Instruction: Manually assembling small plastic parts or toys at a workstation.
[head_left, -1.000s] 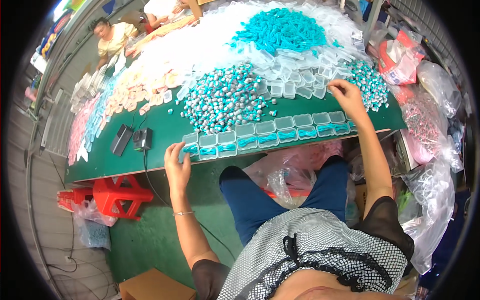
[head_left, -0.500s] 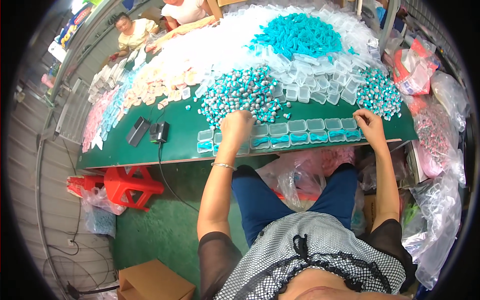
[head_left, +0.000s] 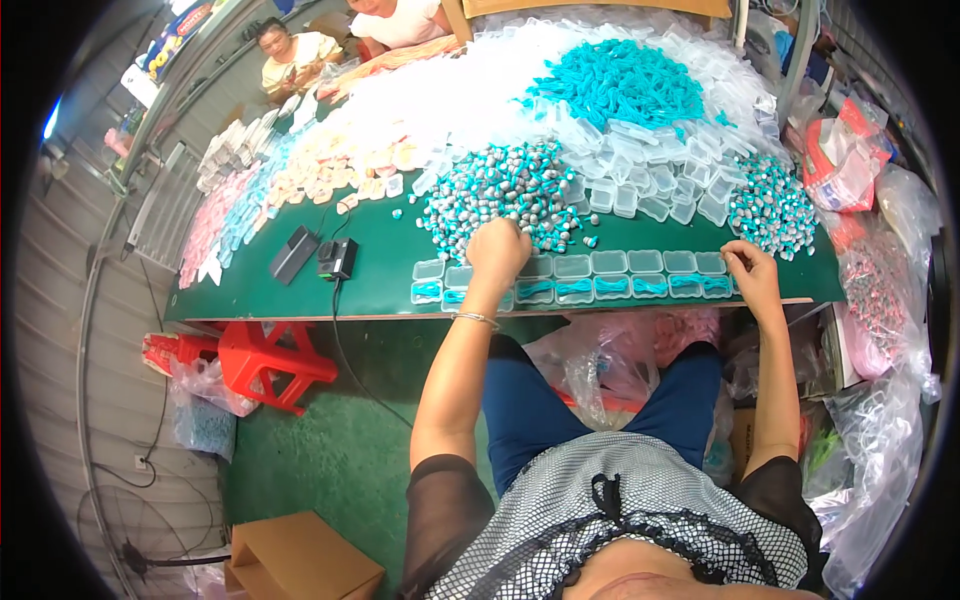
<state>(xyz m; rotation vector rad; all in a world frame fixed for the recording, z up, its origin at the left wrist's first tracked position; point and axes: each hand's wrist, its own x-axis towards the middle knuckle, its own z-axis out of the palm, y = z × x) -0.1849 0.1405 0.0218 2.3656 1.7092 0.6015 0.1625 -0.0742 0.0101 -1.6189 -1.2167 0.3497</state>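
Note:
My left hand (head_left: pixel 498 252) is closed at the near edge of a heap of small grey-and-teal earplugs (head_left: pixel 490 185); what its curled fingers hold is hidden. Under its wrist runs a double row of clear plastic cases (head_left: pixel 572 266) along the table's front edge. In the nearer row lie teal cord bundles (head_left: pixel 648 287), while the farther cases I can see look bare. At the row's right end, my right hand (head_left: pixel 752 272) has its fingers bent together against the last case. Whether anything is between those fingertips is too small to tell.
Behind the cases are loose clear boxes (head_left: pixel 630 190), a teal cord heap (head_left: pixel 620 85) and a second earplug heap (head_left: pixel 772 205). A black device (head_left: pixel 337 260) with a cable sits left on the green table (head_left: pixel 385 290). Two people work at the far left.
The whole view has shifted slightly, so the table appears farther right and lower. My left hand has reached a little farther into the earplug heap's edge. My right hand stays by the end case.

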